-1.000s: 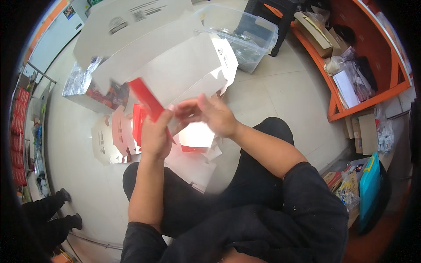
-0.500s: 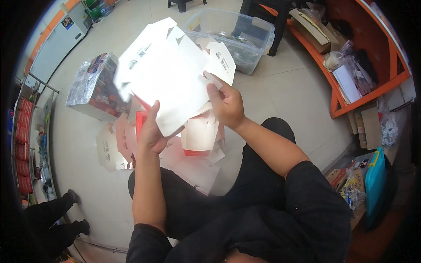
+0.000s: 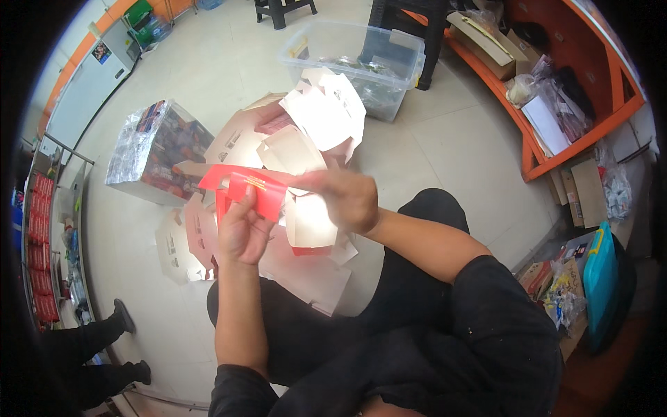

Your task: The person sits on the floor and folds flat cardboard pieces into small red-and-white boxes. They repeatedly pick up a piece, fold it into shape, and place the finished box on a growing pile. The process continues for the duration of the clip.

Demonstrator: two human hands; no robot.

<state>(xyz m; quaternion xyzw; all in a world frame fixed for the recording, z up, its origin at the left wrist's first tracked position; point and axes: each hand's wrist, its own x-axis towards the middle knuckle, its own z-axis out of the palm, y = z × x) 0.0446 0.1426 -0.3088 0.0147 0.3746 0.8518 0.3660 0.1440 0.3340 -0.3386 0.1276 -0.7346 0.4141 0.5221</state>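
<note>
My left hand is closed on the near edge of a red-and-white cardboard box blank, thumb against its red side. The blank is tilted, so a red panel faces me. At its right end my right hand is curled with the fingers on the cardboard, somewhat blurred by motion. Below and behind the hands lies a pile of flat and part-folded cartons. Among them are a white carton with a printed side and a small open carton with a red base.
A plastic-wrapped package stands at the left, a clear plastic bin behind the pile. Right are an orange shelf with boxes and bags, and a teal lid-like panel. Another person's dark-clad legs show lower left.
The held blank has been lowered and turned from its broad white face to its red side. Both hands stay by it. The white carton behind it is now uncovered.
</note>
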